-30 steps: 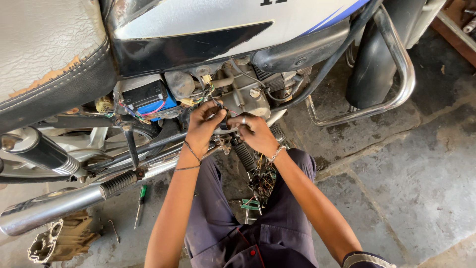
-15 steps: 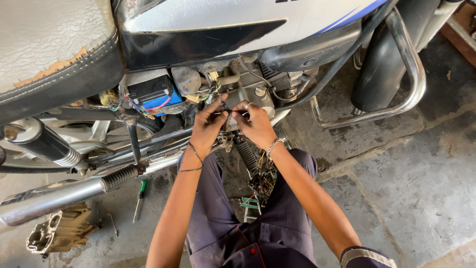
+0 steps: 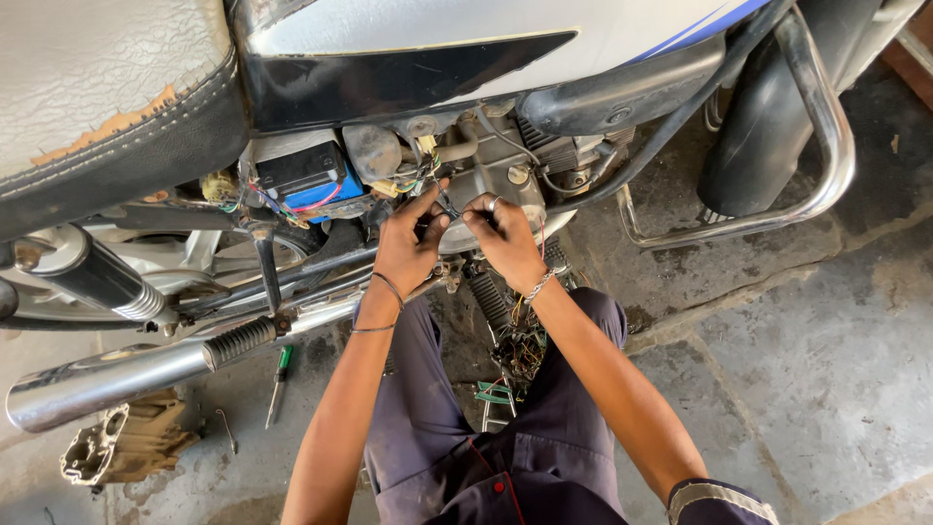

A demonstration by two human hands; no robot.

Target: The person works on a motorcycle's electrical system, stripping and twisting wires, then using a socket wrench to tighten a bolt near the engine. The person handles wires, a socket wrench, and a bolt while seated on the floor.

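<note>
A motorcycle stands in front of me with its side cover off, showing the engine [image 3: 505,170] and a blue and black battery [image 3: 309,177]. My left hand [image 3: 408,248] and my right hand [image 3: 505,238] meet just below the engine, fingers pinched on a thin bundle of coloured wires [image 3: 437,199] that runs up toward the frame. A loose tangle of wiring [image 3: 520,350] hangs below my right wrist. Both wrists carry thin bracelets.
Cracked grey seat [image 3: 97,87] upper left, white and black tank [image 3: 466,49] above. Chrome exhaust pipe [image 3: 107,379] and footpeg [image 3: 238,342] at left. A green-handled screwdriver [image 3: 280,384] and a metal engine cover [image 3: 121,442] lie on the concrete floor. Chrome crash guard [image 3: 826,146] at right.
The view has shifted slightly; my hands stay together at the wires under the engine, with only small finger movements.
</note>
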